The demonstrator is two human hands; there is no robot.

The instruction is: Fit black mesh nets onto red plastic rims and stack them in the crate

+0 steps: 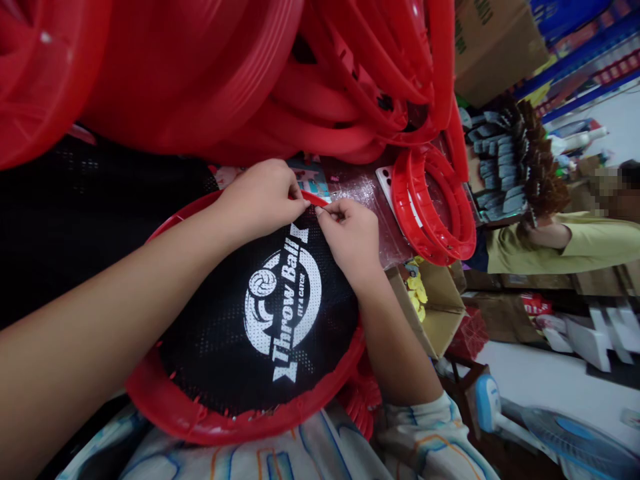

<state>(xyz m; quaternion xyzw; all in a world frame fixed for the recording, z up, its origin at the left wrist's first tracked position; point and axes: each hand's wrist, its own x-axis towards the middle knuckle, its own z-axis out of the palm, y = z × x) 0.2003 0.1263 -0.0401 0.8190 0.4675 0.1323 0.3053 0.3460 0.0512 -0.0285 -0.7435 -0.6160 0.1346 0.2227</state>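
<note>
A round red plastic ring [200,423] with black mesh [225,320] across it leans against the lap. White "Throw Ball" lettering is printed on the mesh. My left hand [263,200] pinches the mesh edge at the ring's far rim. Right beside it, my right hand [350,237] pinches the same edge, the fingertips of both hands a small gap apart. Small red tabs show along the near part of the ring, where the mesh meets it.
Many red rings [200,80] are piled beyond my hands. Smaller red rings [435,207] lie by a white phone [386,180]. On the right are an open carton [440,313], a fan [575,433] and a person in a yellow top [595,243].
</note>
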